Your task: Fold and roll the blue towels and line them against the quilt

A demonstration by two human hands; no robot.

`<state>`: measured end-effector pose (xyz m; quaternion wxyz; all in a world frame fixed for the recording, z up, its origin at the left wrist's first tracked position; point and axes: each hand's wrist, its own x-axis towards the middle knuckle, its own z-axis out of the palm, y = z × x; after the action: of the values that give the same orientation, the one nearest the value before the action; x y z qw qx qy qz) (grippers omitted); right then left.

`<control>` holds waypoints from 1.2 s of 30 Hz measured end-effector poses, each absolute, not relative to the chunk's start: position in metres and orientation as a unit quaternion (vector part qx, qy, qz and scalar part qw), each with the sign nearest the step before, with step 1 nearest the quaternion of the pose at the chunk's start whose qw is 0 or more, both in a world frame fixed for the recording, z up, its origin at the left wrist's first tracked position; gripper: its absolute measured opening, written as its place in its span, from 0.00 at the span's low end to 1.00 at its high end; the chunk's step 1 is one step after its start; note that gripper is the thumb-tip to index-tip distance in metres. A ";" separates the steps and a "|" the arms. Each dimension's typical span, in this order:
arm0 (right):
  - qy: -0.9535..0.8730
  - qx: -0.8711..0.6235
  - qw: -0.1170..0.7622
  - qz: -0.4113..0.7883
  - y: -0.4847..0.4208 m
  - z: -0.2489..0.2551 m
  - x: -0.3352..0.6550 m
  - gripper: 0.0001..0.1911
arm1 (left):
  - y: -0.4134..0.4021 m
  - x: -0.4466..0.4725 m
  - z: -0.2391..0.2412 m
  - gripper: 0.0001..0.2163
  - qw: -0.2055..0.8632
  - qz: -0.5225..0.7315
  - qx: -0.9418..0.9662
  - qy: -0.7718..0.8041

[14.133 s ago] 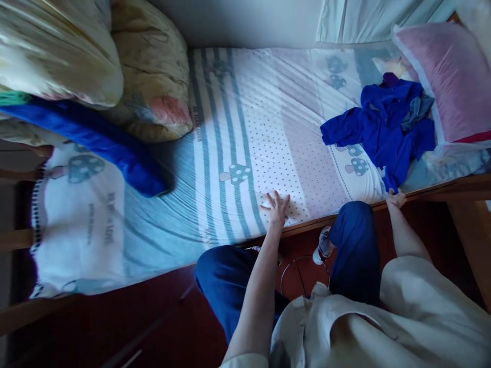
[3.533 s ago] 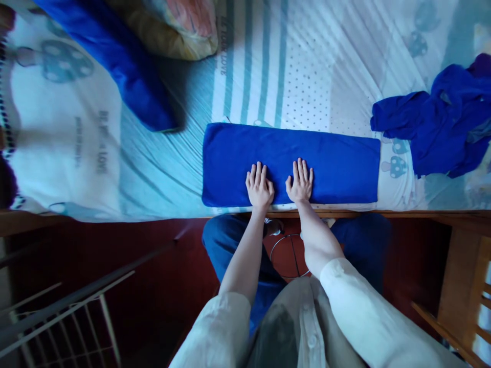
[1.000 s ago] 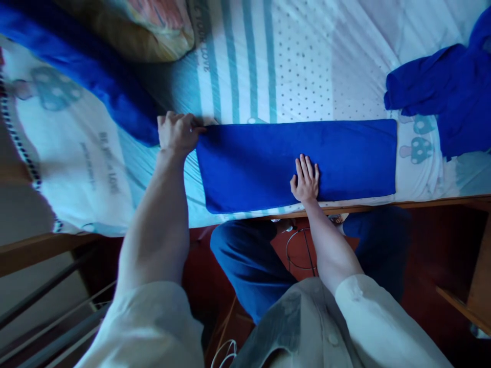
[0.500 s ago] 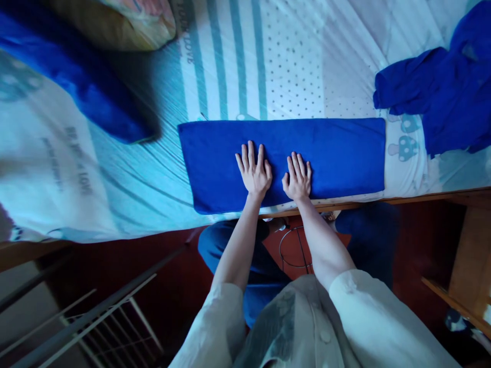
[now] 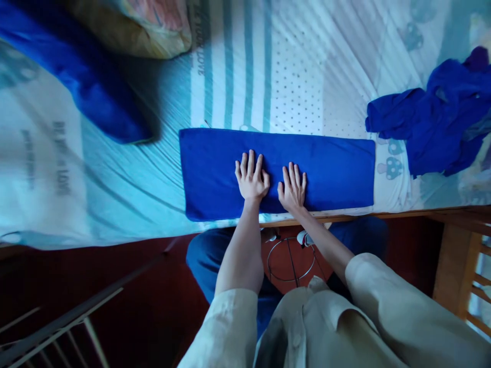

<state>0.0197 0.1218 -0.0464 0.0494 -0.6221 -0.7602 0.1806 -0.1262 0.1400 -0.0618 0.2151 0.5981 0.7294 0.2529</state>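
Left hand (image 5: 251,180) and right hand (image 5: 293,189) flat on one blue towel (image 5: 337,171)

1. Left hand (image 5: 251,180) lies flat, palm down, fingers straight and slightly spread.
2. Right hand (image 5: 293,189) lies flat just beside it, palm down, thumbs apart.
3. Both forearms (image 5: 242,250) are bare, reaching forward.

Left hand (image 5: 251,180): lay palm down, fingers spread, near the middle of the folded blue towel (image 5: 333,171).
Right hand (image 5: 293,189): lay flat on the same towel, just beside the left hand, at its 3 o'clock.
Towel's place: stretched long along the near edge of the patterned sheet (image 5: 126,179).
Crumpled blue garment (image 5: 433,128): sat at 2 o'clock from the towel, apart from it.
Blue blanket (image 5: 92,92): lay at 10 o'clock, beneath a pillow (image 5: 149,25).
Wooden bed rail (image 5: 402,214): ran at 6 o'clock, just below the towel.
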 end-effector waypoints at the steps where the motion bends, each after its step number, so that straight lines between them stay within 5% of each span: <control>1: -0.768 -0.612 0.047 0.185 0.127 -0.045 0.017 0.32 | 0.140 -0.127 -0.062 0.27 0.216 0.253 0.598 0.729; 8: -0.845 -0.485 0.020 0.224 0.178 -0.040 0.049 0.34 | 0.139 -0.126 -0.062 0.27 0.201 0.249 0.597 0.736; 20: -0.770 -0.629 0.005 0.109 0.240 -0.045 0.207 0.36 | 0.139 -0.125 -0.056 0.28 0.218 0.244 0.588 0.740; 36: -0.704 -0.708 -0.024 0.047 0.264 -0.046 0.292 0.37 | 0.141 -0.126 -0.056 0.29 0.244 0.262 0.578 0.733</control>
<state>0.2919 0.2640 -0.0459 -0.0244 -0.7079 -0.7044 0.0469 -0.1262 0.1413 -0.0562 0.2440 0.5781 0.7331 0.2622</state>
